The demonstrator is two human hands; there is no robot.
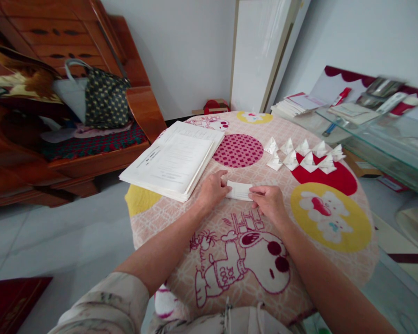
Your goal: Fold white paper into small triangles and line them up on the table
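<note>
A small folded strip of white paper [239,190] lies on the cartoon-printed cloth of the round table [230,241]. My left hand [212,190] pinches its left end with curled fingers. Its right end is pressed by the closed fingers of my right hand [270,202]. Just beyond my left hand lies an open stack of white printed sheets [174,160]. Several small folded white paper triangles [304,155] sit in a cluster at the far right of the table.
A wooden sofa [101,153] with a patterned bag [104,99] stands to the left. On the right is a glass-topped table [386,134] carrying booklets and packets. A white board [257,51] leans against the far wall.
</note>
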